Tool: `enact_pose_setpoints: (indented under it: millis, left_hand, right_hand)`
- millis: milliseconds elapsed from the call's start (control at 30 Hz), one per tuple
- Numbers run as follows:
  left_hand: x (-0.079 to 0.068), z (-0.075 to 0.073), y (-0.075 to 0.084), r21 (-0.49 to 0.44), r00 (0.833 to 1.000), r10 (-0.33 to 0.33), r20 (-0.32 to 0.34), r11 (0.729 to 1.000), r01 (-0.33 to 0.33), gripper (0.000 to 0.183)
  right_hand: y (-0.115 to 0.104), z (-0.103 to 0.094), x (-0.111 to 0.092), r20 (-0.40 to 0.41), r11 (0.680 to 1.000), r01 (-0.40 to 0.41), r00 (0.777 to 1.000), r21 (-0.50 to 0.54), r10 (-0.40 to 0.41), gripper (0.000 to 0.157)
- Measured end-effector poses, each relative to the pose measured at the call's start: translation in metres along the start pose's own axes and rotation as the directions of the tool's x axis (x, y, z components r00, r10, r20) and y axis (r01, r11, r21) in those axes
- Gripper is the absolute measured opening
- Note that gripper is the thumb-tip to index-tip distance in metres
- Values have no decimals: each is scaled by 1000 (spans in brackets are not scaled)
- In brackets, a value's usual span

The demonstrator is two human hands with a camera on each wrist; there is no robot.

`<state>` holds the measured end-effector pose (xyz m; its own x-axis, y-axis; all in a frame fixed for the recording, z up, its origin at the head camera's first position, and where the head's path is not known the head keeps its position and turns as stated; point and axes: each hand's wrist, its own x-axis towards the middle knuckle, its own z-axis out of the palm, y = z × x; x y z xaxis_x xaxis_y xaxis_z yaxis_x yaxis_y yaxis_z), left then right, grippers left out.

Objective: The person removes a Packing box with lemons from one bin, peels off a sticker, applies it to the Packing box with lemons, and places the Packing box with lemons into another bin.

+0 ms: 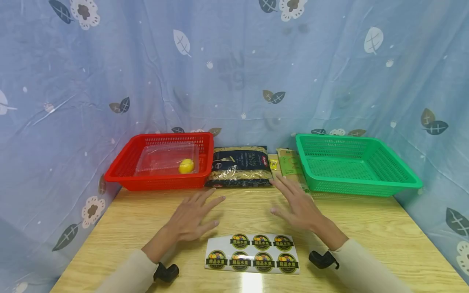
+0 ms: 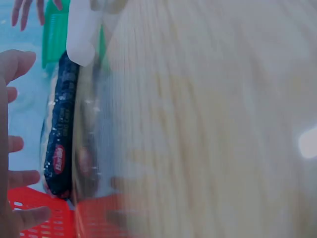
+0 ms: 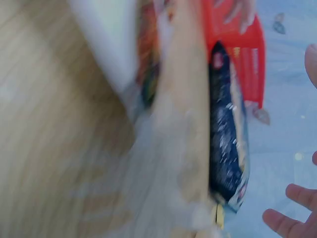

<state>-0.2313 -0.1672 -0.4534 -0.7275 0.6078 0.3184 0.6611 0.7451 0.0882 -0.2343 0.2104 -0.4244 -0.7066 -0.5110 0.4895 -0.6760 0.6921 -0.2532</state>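
Note:
My left hand (image 1: pixel 192 215) hovers over the wooden table with its fingers spread, holding nothing. Opposite it, my right hand (image 1: pixel 298 205) also has spread fingers and holds nothing. Just below and between them lies a white sheet of round fruit stickers (image 1: pixel 253 254), with a bare spot at its upper left corner. Behind the hands is a dark pasta bag (image 1: pixel 239 165), lying flat. In the left wrist view its dark side (image 2: pixel 62 124) shows past the fingers (image 2: pixel 22 177). The right wrist view is blurred, with fingertips (image 3: pixel 282 220) at its right edge.
A red basket (image 1: pixel 165 182) at the left holds a clear plastic box (image 1: pixel 159 158) and a yellow lemon-like fruit (image 1: pixel 186 166). At the right stands a green basket (image 1: pixel 362 187). A green packet (image 1: pixel 291 165) and a small yellow packet (image 1: pixel 273 164) lie beside the pasta bag.

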Motion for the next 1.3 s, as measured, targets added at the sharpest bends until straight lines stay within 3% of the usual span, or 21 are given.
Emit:
enact_pose_setpoints:
  millis: [167,367,500,633,800,833,900,1000,1200,1300]
  left_hand:
    - [-3,2,2,-104,998,-64,-6,993,64,66]
    - [-6,3,2,-207,993,-118,-1,971,116,65]
    - [-7,3,0,-261,987,-163,3,952,158,65]
    - [-9,3,-1,-329,977,-211,-11,924,196,63]
    - [-14,5,-3,-413,966,-256,-28,883,222,63]
    - [-14,6,-3,-448,964,-264,-25,865,226,63]
    - [-15,8,-3,-550,957,-288,-22,803,229,61]
    - [-13,11,-5,-706,938,-344,-45,676,214,55]
    - [-7,12,-14,-866,853,-518,-57,451,217,40]
    - [-3,12,-20,-941,799,-600,-41,292,171,37]
  right_hand:
    - [-12,4,19,6,970,-100,995,223,101,76]
    - [-24,11,42,1,919,-141,988,369,151,74]
    - [-33,13,57,9,866,-161,984,473,178,71]
    - [-39,16,74,26,819,-187,978,543,206,68]
    - [-45,21,93,58,783,-213,973,584,222,65]
    - [-46,22,97,64,775,-218,972,593,224,65]
    - [-49,23,103,78,755,-227,971,616,228,64]
    - [-54,28,115,107,720,-249,966,648,237,63]
    - [-67,42,146,140,668,-274,959,692,248,61]
    - [-73,50,164,144,633,-273,958,724,249,59]
